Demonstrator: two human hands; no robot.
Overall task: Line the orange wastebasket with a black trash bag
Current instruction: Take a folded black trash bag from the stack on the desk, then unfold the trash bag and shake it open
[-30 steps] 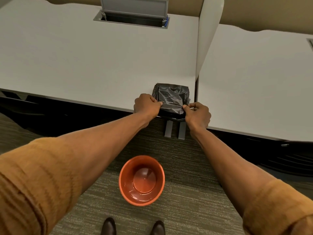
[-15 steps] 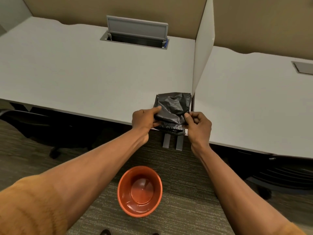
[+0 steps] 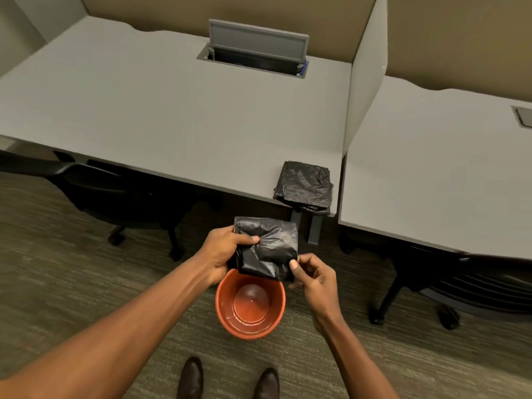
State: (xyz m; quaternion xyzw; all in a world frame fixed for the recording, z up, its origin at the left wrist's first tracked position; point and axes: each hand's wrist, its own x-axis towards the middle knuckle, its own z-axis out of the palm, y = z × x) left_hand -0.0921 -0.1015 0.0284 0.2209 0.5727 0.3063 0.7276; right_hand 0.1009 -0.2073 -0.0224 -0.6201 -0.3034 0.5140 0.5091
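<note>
1. Black trash bag, one in hand, folded. A second ago you pinched it on top of the stack at the bench edge; now it is lifted clear and held in the air just above the wastebasket. Judgement: the pick-up step is done, and unfolding comes next.
2. Left hand, one. You grip the bag's left side, thumb pressed on top and fingers wrapped beneath.
3. Right hand, one. You pinch the bag's lower right corner between thumb and fingers, closed on the plastic.
4. Orange wastebasket, one. It stands upright on the carpet, directly under your hands; the far part of its rim is hidden by the bag. It is unlined, and its smooth bottom shows bare. Judgement: lining has not begun.
5. Spare bags, one folded pile. It stays at the near right corner of the bench, partly overhanging the edge. The number of bags in it cannot be told.
6. Benches, two, parted by one upright divider.
7. Cable hatches: one with its flap raised in the left bench, and one at the right frame edge.
8. Chairs under the benches, two, dark and partly hidden.
9. Shoes, two, at the bottom edge, just near of the wastebasket.
</note>
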